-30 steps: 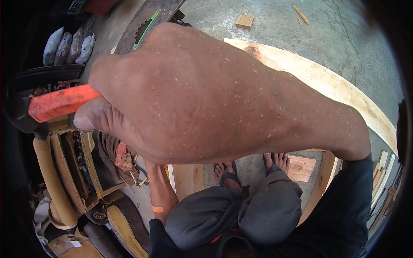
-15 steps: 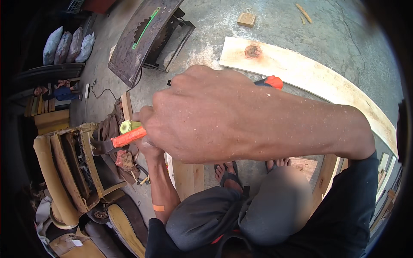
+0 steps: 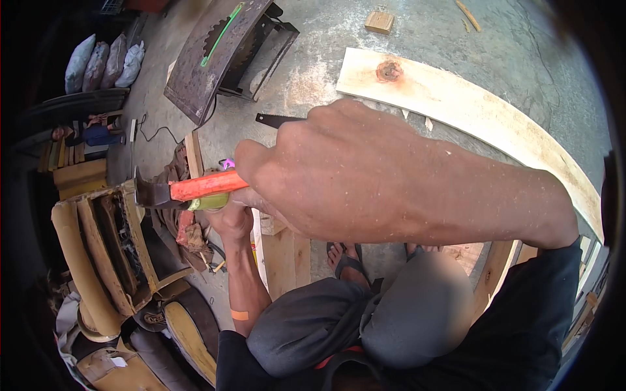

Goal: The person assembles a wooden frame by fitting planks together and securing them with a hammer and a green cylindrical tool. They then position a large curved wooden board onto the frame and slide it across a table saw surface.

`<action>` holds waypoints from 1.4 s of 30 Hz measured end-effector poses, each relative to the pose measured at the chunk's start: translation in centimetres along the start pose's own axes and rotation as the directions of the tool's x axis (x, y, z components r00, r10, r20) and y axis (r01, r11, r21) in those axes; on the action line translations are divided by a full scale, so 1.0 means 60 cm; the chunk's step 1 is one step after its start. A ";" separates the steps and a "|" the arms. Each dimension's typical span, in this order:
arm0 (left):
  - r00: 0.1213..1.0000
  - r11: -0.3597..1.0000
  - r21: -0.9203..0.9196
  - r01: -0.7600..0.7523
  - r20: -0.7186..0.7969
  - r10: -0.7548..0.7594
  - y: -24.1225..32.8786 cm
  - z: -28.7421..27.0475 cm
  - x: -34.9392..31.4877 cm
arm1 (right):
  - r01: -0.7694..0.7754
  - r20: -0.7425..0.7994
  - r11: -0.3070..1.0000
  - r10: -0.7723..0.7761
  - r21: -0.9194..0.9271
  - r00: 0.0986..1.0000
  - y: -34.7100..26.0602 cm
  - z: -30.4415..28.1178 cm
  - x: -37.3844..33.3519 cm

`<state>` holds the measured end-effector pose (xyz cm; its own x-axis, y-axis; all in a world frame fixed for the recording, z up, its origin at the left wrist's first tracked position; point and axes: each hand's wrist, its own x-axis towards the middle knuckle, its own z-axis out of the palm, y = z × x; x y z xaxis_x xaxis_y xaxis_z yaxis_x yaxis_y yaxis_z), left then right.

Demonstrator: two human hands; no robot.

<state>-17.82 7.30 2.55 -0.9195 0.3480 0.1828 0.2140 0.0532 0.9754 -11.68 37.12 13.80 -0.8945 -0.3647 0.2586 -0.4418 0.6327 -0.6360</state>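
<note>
My right hand (image 3: pixel 339 173) reaches across the middle, its fingers wrapped round the orange handle of a claw hammer (image 3: pixel 203 186). The dark hammer head points left, lying over the left hand's side. My left hand (image 3: pixel 231 218) is closed below it on a yellow-green, handle-like piece (image 3: pixel 210 202), partly covered by the hammer and my right hand. A small purple bit (image 3: pixel 227 164) shows just above the orange handle; what it belongs to is unclear. Pale wooden boards (image 3: pixel 282 260) lie by my left forearm. Beyond my right hand a dark saw blade (image 3: pixel 279 120) sticks out.
A table saw (image 3: pixel 208 72) with a toothed blade stands ahead left. A long pale plank (image 3: pixel 456 98) curves along the right, and a small wood block (image 3: pixel 379 22) lies beyond. At left are a stripped chair frame (image 3: pixel 107 251), filled sacks (image 3: pixel 104 62) and a seated person (image 3: pixel 94 131).
The hammer has risen slightly and more of its handle shows. My right hand has shifted a little right, uncovering the saw blade's tip and hiding its orange handle. My left hand stays closed.
</note>
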 end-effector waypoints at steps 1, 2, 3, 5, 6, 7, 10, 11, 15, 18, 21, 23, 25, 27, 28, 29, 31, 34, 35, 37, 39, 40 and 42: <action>0.986 0.992 0.055 0.111 -0.131 -0.103 0.034 0.032 -0.006 | 0.015 -0.011 0.997 -0.016 -0.072 1.000 0.003 0.007 0.001; 0.998 1.000 -0.017 0.020 -0.056 -0.021 0.013 0.022 0.002 | 0.034 -0.029 0.988 -0.039 -0.151 0.999 0.007 0.014 0.002; 0.998 0.993 -0.095 -0.064 0.013 0.065 -0.007 0.014 0.007 | 0.108 -0.220 0.993 -0.117 -0.050 0.969 0.013 0.019 0.004; 0.998 0.991 -0.131 -0.023 -0.058 0.016 -0.027 0.006 -0.007 | 0.305 -0.581 0.945 -0.185 0.116 0.793 0.014 0.022 0.011; 0.996 0.989 -0.150 -0.004 -0.094 -0.010 -0.036 0.002 -0.014 | 0.207 -0.390 0.971 -0.144 0.123 0.910 0.020 0.018 -0.001; 0.990 0.989 -0.151 -0.001 -0.141 -0.020 -0.030 -0.010 -0.018 | 0.129 -0.170 0.986 -0.111 0.103 0.979 0.020 0.010 -0.004; 0.995 0.998 -0.051 0.042 0.097 -0.037 -0.035 -0.058 -0.010 | 0.082 -0.021 0.996 -0.082 0.017 0.996 0.017 0.001 -0.014; 0.984 0.998 -0.055 0.018 0.177 -0.008 -0.041 -0.068 -0.013 | 0.167 -0.255 0.984 -0.148 0.055 0.955 0.014 -0.007 -0.016; 0.971 0.988 -0.146 -0.052 -0.239 0.016 -0.048 -0.007 -0.022 | 0.255 -0.428 0.961 -0.188 0.104 0.884 0.031 0.031 -0.017; 1.000 0.997 -0.071 -0.002 -0.031 -0.001 0.010 0.010 -0.002 | 0.114 -0.142 0.985 -0.132 -0.132 0.981 0.033 0.028 -0.030; 0.950 0.998 -0.019 -0.054 -0.310 0.045 0.018 0.073 -0.018 | 0.088 -0.140 0.976 -0.060 0.197 0.988 0.022 0.024 -0.033; 0.978 0.997 0.082 -0.007 -0.205 0.023 0.010 0.036 -0.005 | 0.083 -0.125 0.978 -0.060 0.189 0.990 0.023 0.033 -0.042; 0.990 0.997 -0.051 -0.057 -0.130 0.050 0.020 0.044 0.002 | 0.029 -0.047 0.998 -0.026 0.047 0.999 0.023 0.051 -0.061; 0.994 0.998 -0.066 -0.006 -0.110 -0.001 0.039 0.062 -0.013 | -0.086 -0.069 0.992 0.093 0.090 0.993 0.031 0.046 -0.085; 0.990 0.994 0.107 0.024 -0.144 -0.009 0.038 0.078 -0.023 | -0.156 -0.087 0.968 0.175 0.195 0.981 0.037 0.055 -0.102; 0.987 0.922 0.354 -0.155 0.083 0.134 0.032 0.103 -0.026 | -0.217 -0.100 0.933 0.254 0.288 0.962 0.043 0.057 -0.123; 0.772 0.763 0.505 -0.404 0.636 -0.012 0.024 0.170 -0.037 | -0.249 -0.304 0.795 0.471 0.553 0.828 0.049 0.103 -0.186; 0.628 0.564 0.589 -0.579 0.763 -0.152 -0.024 0.206 -0.072 | -0.171 -0.167 0.298 0.831 0.939 0.531 0.043 0.167 -0.261; 0.648 0.558 0.591 -0.582 0.752 -0.122 -0.025 0.210 -0.078 | -0.156 -0.153 0.240 0.890 0.958 0.430 0.042 0.179 -0.283; 0.661 0.569 0.576 -0.587 0.747 -0.074 -0.020 0.223 -0.084 | -0.239 -0.062 0.144 0.946 0.960 0.319 0.056 0.201 -0.333; 0.651 0.597 0.530 -0.602 0.759 -0.018 0.002 0.251 -0.075 | -0.292 -0.042 0.114 0.969 0.950 0.243 0.073 0.216 -0.368; 0.675 0.591 0.559 -0.582 0.737 -0.032 -0.005 0.256 -0.073 | -0.316 -0.040 0.105 0.978 0.943 0.205 0.079 0.217 -0.379; 0.722 0.575 0.615 -0.539 0.689 -0.059 -0.018 0.261 -0.072 | -0.301 -0.067 0.128 0.976 0.945 0.205 0.073 0.218 -0.390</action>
<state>-8.90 20.39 -1.25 -0.4498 0.8930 -0.0109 0.8217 0.4186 0.3867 8.20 39.51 -4.54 -0.6194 0.5885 -0.5196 0.2774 -0.4551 -0.8461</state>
